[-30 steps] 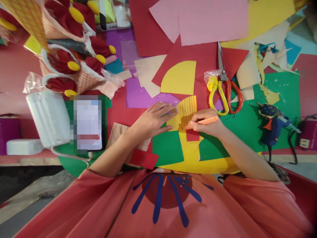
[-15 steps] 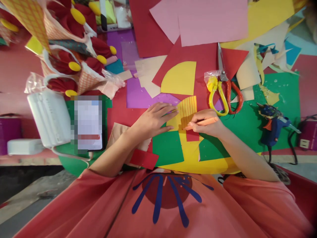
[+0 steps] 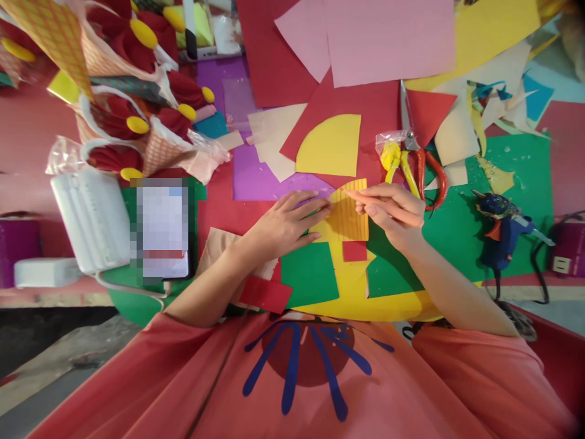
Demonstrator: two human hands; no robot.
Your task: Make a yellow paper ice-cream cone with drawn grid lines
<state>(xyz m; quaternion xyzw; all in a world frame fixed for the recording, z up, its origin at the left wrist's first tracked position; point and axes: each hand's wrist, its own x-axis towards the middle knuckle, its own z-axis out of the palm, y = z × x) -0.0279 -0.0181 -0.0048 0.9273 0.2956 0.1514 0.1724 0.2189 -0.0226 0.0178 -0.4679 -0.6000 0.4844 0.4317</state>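
My right hand (image 3: 397,214) is closed around an orange marker (image 3: 388,208), its tip at the upper edge of a yellow paper piece (image 3: 350,210). Orange stripes run down the right part of that piece. My left hand (image 3: 292,221) lies flat with its fingers stretched out, the fingertips on the paper's left side and covering part of it. Just beyond sits another yellow piece (image 3: 329,146) with one curved edge, unmarked, on red paper. A small red square (image 3: 354,250) shows below the striped piece.
Scissors (image 3: 411,141) with yellow and red handles lie behind my right hand. A blue glue gun (image 3: 503,241) rests on green sheet (image 3: 525,177) at the right. Left are a phone (image 3: 165,228), a white device (image 3: 94,222) and cone-shaped crafts (image 3: 164,146). Pink sheets (image 3: 393,42) lie at the back.
My right hand has moved up with the marker, from the striped paper's lower part to its top edge. More stripes now show, and the paper has turned slightly. My left hand stays nearly still.
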